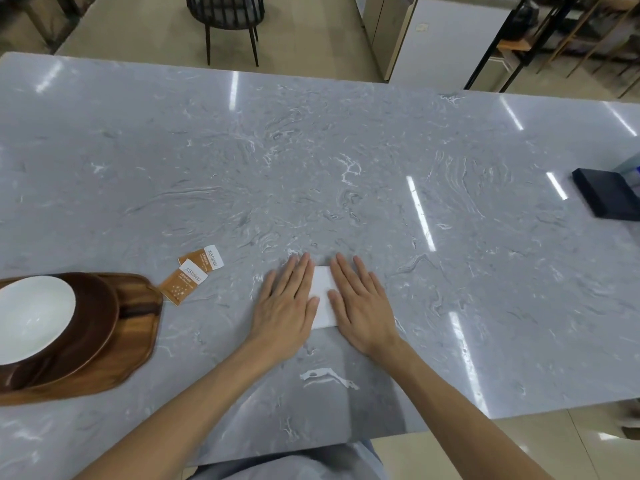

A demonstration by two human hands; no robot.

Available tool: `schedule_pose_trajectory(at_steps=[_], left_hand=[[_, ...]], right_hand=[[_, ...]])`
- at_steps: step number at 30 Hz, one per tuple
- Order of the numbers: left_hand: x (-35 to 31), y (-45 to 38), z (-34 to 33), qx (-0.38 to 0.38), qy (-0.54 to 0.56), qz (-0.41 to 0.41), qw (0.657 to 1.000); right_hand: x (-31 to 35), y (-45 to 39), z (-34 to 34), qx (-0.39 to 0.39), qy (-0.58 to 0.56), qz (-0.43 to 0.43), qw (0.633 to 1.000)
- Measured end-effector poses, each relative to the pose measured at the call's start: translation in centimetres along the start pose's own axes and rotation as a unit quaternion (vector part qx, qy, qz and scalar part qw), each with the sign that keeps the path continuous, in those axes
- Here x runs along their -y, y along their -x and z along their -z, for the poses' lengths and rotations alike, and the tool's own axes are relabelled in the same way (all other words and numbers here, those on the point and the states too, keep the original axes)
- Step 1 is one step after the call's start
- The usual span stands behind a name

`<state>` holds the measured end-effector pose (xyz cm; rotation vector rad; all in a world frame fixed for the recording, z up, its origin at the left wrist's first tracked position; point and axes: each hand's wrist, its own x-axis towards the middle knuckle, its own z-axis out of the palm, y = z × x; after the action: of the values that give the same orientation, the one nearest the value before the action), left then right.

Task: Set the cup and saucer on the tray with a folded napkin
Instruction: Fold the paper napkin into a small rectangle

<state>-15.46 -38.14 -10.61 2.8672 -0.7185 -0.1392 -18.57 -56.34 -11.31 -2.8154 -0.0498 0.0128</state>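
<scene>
Bench (311, 150) of grey marble carries the wooden tray (138, 327) at far left, cup (34, 317) on saucer (97, 306) already aboard. Napkin (323, 299) lies centre, long axis running away from the person, pressed under left hand (285, 306) and right hand (362, 306), both flat and open, gripping nothing; the left is nearer the tray.

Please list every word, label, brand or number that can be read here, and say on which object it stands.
Two orange sachets: white label strips carry print, upside down and too small to read.
Napkin, wooden tray, dark box: no text visible.
</scene>
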Motion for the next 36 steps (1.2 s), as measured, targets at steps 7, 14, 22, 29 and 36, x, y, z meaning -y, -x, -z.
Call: schedule_pose_trajectory(at_steps=[7,14,22,29,36], left_hand=[[0.1,-0.3,-0.4,0.009,0.013,0.008,1.000],[0.3,-0.1,0.9,0.025,0.006,-0.031,0.999],[3.1,2.1,2.8,0.042,0.001,-0.200,0.979],[3.9,1.6,3.3,0.031,0.040,-0.189,0.981],[2.6,2.2,3.3,-0.063,0.077,-0.175,0.980]], right_hand=[[0.0,-0.2,-0.2,0.004,0.026,-0.003,1.000],[-0.3,-0.1,1.4,0.065,-0.041,0.025,0.997],[-3.0,2.7,3.6,-0.010,-0.134,0.168,0.977],[-3.6,1.9,4.1,-0.007,-0.039,0.234,0.971],[-2.7,1.2,5.3,-0.025,-0.035,0.234,0.971]])
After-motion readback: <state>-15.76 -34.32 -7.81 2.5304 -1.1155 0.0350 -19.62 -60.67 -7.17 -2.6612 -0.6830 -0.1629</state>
